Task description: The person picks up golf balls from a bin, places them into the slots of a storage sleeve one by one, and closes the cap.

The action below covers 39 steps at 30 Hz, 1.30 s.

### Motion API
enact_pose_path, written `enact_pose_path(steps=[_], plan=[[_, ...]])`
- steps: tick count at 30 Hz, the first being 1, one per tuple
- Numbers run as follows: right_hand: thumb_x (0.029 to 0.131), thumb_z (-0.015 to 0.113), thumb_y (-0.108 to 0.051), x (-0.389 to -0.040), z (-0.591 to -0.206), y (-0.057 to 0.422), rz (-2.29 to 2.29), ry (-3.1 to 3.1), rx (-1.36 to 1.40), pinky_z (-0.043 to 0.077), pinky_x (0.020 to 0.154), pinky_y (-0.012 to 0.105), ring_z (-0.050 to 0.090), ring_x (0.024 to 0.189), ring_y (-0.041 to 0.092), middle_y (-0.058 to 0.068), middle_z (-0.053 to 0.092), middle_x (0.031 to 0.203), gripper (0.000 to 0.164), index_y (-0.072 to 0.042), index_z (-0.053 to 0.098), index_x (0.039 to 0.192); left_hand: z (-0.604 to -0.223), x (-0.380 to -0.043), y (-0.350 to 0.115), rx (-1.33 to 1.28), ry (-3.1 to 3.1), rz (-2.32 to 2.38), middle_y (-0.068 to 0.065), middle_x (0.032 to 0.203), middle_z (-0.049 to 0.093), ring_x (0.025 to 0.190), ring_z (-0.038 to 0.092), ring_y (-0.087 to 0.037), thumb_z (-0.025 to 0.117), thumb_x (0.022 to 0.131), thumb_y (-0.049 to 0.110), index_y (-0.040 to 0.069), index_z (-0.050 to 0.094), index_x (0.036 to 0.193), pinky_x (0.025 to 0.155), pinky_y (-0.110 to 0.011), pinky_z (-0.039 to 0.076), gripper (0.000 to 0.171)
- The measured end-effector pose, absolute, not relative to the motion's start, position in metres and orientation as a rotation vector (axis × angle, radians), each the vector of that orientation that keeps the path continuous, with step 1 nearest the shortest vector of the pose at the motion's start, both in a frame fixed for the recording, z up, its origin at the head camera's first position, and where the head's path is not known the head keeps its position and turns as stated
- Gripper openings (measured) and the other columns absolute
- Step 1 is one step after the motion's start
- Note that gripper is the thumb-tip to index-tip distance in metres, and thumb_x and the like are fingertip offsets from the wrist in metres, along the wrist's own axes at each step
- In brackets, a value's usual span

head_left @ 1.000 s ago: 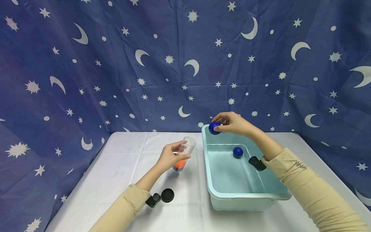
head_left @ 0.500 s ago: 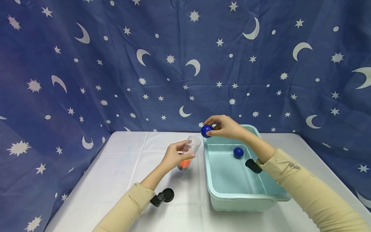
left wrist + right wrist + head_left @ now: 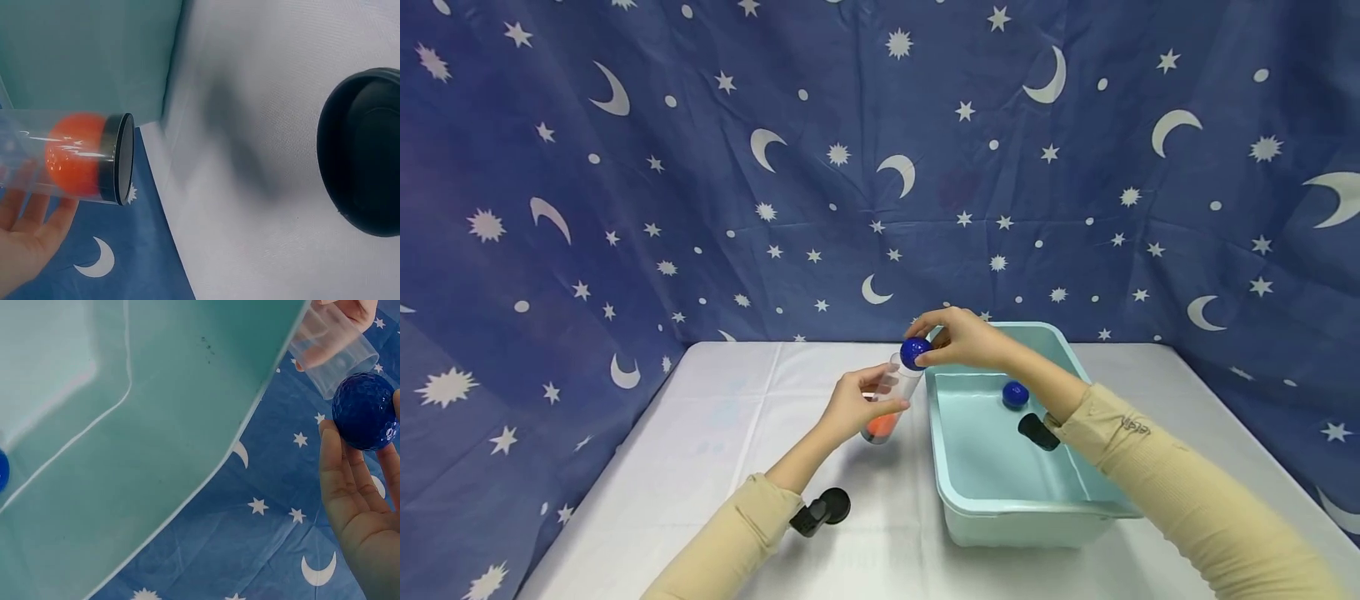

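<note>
Nearest, on the white cloth [image 3: 737,442], the black lid [image 3: 837,505] lies where it lay a second ago, just beyond the left wrist's camera [image 3: 807,518], so the tube's top is uncovered. To the right stands the green tub [image 3: 937,446], also unmoved.

Farther in, left of the tub, the left hand [image 3: 853,407] grips the clear tube [image 3: 912,382], fingers curled round its side. The tube leans, mouth up and to the right; since a second ago it has shifted slightly right. An orange ball [image 3: 882,425] sits at its bottom, against the black base [image 3: 112,159]. The base looks lifted off the cloth.

Inside the tub, toward its far end, a second blue ball [image 3: 1016,395] rests as before.

The main change is farther still: the right hand [image 3: 962,340], pinching a blue ball [image 3: 913,353] between thumb and fingers, has come left from above the tub's far left corner to the tube's mouth. I judge that the carrying across is nearly done and lining up ball and mouth is the step in hand; the ball is not yet inside. Whether it touches the rim, I cannot tell.
</note>
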State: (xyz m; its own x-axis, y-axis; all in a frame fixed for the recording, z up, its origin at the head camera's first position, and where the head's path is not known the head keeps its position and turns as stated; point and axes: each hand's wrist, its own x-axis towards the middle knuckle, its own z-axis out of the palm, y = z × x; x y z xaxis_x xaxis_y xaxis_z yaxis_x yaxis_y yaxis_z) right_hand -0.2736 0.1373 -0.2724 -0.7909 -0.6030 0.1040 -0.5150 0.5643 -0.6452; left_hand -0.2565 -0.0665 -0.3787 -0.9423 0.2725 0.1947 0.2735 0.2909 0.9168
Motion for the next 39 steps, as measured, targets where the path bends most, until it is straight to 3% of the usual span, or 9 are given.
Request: enact_pose_path(steps=[14,20,31,39], plan=[[0.086,0.067,-0.011,-0.277,-0.269,0.147,-0.979,2.751,-0.992,0.056,0.082,0.035,0.067,0.091,0.027,0.016,0.068,0.101,0.029,-0.001,0.064,0.113,-0.379,-0.253,-0.063,-0.486,-2.55,-1.748,-0.011,0.117,0.067,0.097,0.064,-0.023,0.08,0.074,0.014,0.008,0.063,0.124,0.078,-0.03,0.054,0.053],[0.086,0.067,-0.008,-0.282,-0.275,0.163,-0.933,2.792,-0.926,0.056,0.08,0.035,0.067,0.086,0.026,0.015,0.068,0.094,0.027,0.002,0.064,0.111,-0.382,-0.254,-0.066,-0.443,-2.544,-1.763,-0.011,0.114,0.069,0.098,0.064,-0.023,0.08,0.073,0.013,0.012,0.064,0.122,0.077,-0.029,0.053,0.052],[0.085,0.064,-0.002,-0.294,-0.293,0.184,-0.846,2.8,-0.864,0.056,0.076,0.034,0.066,0.079,0.024,0.016,0.068,0.089,0.021,0.005,0.065,0.104,-0.386,-0.253,-0.07,-0.405,-2.519,-1.78,-0.015,0.114,0.068,0.098,0.065,-0.026,0.081,0.072,0.009,0.005,0.064,0.122,0.079,-0.036,0.055,0.053],[0.081,0.066,0.0,-0.305,-0.306,0.194,-0.721,2.873,-0.876,0.055,0.075,0.038,0.065,0.079,0.027,0.017,0.068,0.084,0.019,0.007,0.065,0.099,-0.389,-0.253,-0.075,-0.393,-2.545,-1.742,-0.012,0.115,0.068,0.099,0.065,-0.025,0.081,0.072,0.013,0.008,0.064,0.122,0.078,-0.033,0.055,0.053]])
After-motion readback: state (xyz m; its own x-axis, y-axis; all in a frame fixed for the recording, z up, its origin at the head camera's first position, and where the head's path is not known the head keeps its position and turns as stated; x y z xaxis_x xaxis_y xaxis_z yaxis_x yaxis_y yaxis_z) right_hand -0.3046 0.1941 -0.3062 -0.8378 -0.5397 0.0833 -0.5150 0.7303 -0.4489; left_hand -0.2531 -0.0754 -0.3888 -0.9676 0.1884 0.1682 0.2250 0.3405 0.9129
